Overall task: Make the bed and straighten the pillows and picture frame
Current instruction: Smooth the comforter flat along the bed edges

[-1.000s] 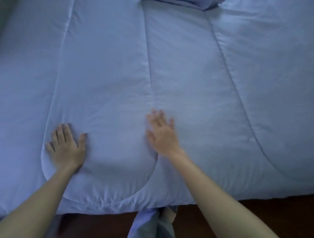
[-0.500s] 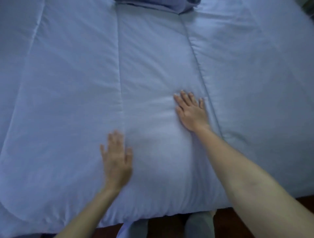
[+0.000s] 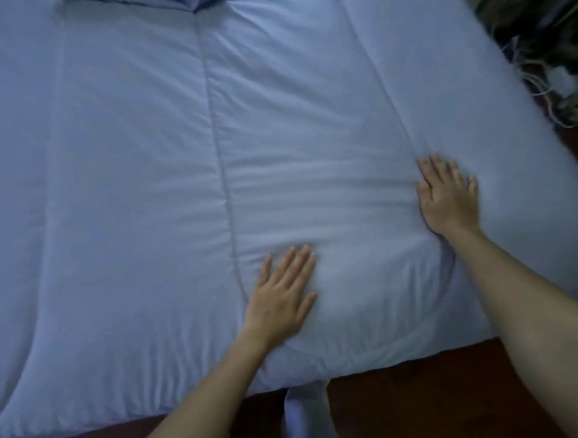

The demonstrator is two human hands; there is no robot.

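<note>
A pale blue quilted comforter (image 3: pixel 131 162) covers the bed and fills most of the head view. My left hand (image 3: pixel 281 297) lies flat on it near the foot edge, fingers apart, just right of a stitched seam. My right hand (image 3: pixel 447 197) presses flat farther right, beside another seam, with soft wrinkles running between the two hands. A sliver of a darker blue pillow (image 3: pixel 187 3) shows at the top edge. No picture frame is in view.
Dark wooden floor (image 3: pixel 422 400) runs along the bed's foot edge. A pale strip of cloth (image 3: pixel 305 409) hangs below the comforter at the bottom middle. White cables and clutter (image 3: pixel 550 72) lie on the floor past the bed's right side.
Both hands have slid to the right across the comforter, and my view has shifted right with them. The bed's right edge and the cables beyond it have come into sight.
</note>
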